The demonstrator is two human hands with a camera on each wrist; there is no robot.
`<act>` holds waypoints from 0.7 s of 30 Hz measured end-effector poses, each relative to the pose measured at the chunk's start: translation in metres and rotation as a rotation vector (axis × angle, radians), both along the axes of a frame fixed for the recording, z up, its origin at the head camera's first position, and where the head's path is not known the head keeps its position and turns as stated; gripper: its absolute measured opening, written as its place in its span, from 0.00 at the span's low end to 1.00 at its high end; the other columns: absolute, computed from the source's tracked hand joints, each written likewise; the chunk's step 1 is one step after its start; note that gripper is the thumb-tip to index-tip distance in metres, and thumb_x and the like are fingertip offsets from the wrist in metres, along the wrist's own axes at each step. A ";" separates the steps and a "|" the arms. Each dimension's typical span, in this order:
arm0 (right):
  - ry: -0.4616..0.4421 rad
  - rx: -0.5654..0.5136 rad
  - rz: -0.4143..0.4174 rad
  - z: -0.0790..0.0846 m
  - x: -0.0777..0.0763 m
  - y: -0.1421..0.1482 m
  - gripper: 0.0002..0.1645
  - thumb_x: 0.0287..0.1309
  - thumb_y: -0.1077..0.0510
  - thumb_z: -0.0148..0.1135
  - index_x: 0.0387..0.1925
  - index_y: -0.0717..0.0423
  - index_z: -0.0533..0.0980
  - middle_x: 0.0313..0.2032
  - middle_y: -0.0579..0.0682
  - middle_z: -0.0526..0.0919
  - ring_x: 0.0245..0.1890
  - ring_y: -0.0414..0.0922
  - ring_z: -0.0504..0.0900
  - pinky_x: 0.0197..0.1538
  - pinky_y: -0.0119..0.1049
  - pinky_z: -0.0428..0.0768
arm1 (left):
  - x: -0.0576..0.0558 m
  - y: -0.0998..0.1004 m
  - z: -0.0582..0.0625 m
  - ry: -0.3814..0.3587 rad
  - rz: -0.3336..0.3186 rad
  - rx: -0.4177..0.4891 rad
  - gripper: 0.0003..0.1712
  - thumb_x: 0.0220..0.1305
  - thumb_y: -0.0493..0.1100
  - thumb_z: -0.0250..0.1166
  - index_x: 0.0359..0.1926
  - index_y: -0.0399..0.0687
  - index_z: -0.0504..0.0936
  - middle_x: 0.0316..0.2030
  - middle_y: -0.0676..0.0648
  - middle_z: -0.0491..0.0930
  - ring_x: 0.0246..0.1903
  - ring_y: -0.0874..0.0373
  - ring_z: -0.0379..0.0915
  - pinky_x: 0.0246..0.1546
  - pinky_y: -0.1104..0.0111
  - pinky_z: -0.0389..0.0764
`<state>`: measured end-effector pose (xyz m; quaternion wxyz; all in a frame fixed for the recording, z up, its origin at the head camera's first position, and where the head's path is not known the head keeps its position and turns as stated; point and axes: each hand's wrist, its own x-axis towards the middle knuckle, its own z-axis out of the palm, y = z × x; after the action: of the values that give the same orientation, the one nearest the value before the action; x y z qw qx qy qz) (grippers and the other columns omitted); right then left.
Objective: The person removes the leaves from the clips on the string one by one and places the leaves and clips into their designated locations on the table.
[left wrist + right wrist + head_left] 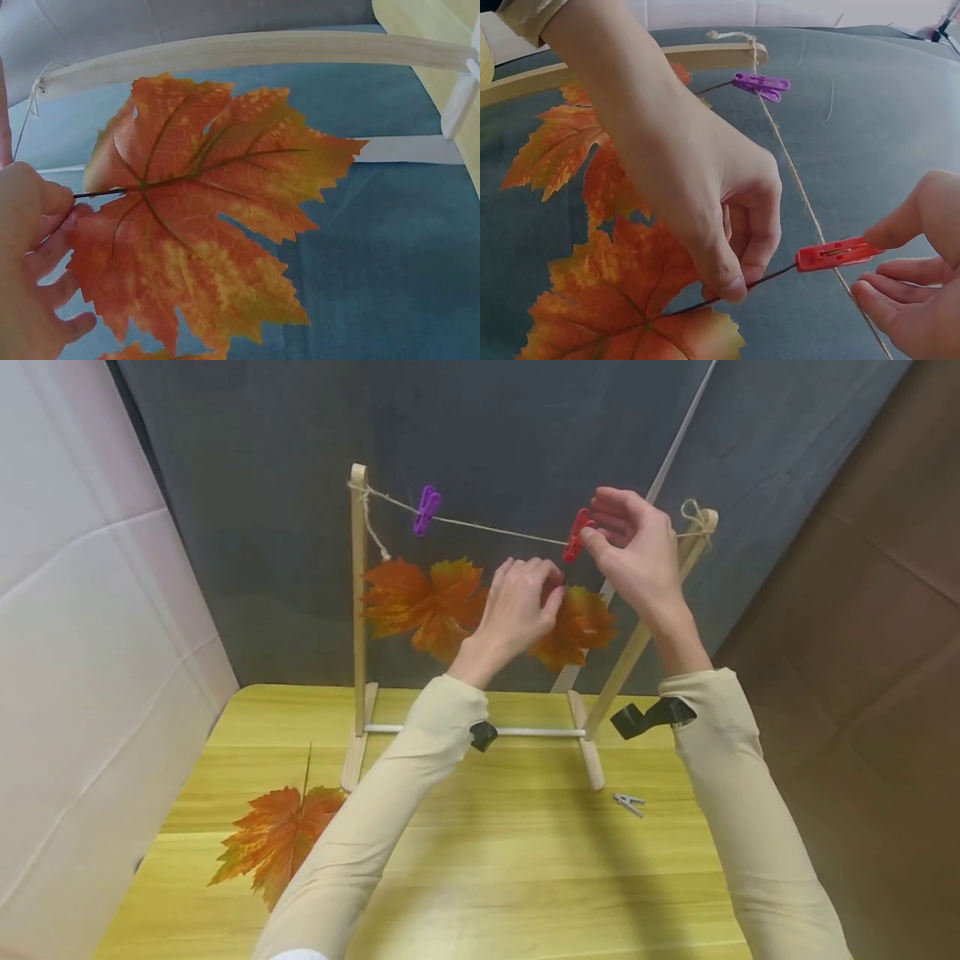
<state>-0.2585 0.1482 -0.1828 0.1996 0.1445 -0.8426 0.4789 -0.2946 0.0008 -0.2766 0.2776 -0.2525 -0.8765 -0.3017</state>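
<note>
My left hand [519,603] pinches the dark stem of an orange artificial maple leaf [195,187] between thumb and fingers, below the line. The stem's tip runs into the jaws of a red clothespin [836,253] that sits on the twine [495,532]. Beside that pin is my right hand [643,550], its thumb touching the handle end and its other fingers extended apart from it. Farther left, a purple clothespin [427,511] on the twine holds the stem of another orange leaf [555,150], which hangs beneath it.
Wooden posts [358,610] carry the twine, joined low down by a white rod [536,732]. A loose maple leaf [273,839] lies at the table's left, partly behind my left sleeve. A grey clothespin [628,803] lies on the yellow wooden table [525,877] at right.
</note>
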 end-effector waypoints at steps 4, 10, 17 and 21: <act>-0.014 0.019 -0.012 -0.001 -0.002 0.000 0.26 0.66 0.59 0.62 0.65 0.58 0.75 0.61 0.55 0.82 0.61 0.45 0.81 0.64 0.33 0.77 | 0.000 -0.001 0.000 -0.008 -0.011 0.011 0.10 0.71 0.44 0.62 0.44 0.43 0.84 0.40 0.46 0.87 0.45 0.50 0.80 0.73 0.49 0.63; -0.039 0.036 -0.001 -0.004 -0.002 0.001 0.24 0.68 0.58 0.61 0.64 0.57 0.76 0.59 0.56 0.83 0.61 0.46 0.81 0.65 0.34 0.77 | 0.001 -0.002 0.002 0.003 -0.033 0.034 0.09 0.70 0.43 0.63 0.43 0.42 0.85 0.37 0.46 0.87 0.39 0.52 0.80 0.64 0.57 0.73; -0.010 0.013 0.007 -0.007 -0.003 0.000 0.21 0.69 0.56 0.61 0.59 0.59 0.78 0.55 0.57 0.84 0.58 0.47 0.82 0.65 0.34 0.76 | 0.003 -0.002 0.004 -0.039 -0.044 0.055 0.10 0.71 0.44 0.62 0.44 0.44 0.85 0.36 0.47 0.86 0.36 0.53 0.75 0.41 0.64 0.77; 0.012 -0.006 0.018 -0.008 -0.004 -0.001 0.19 0.69 0.57 0.61 0.57 0.60 0.78 0.52 0.57 0.84 0.55 0.46 0.83 0.64 0.34 0.77 | 0.005 -0.001 0.005 -0.056 -0.041 0.068 0.10 0.71 0.45 0.63 0.44 0.44 0.84 0.36 0.48 0.85 0.36 0.54 0.75 0.40 0.65 0.78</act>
<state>-0.2627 0.1475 -0.1904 0.2009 0.1542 -0.8386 0.4823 -0.2896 -0.0006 -0.2717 0.2553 -0.2521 -0.8678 -0.3438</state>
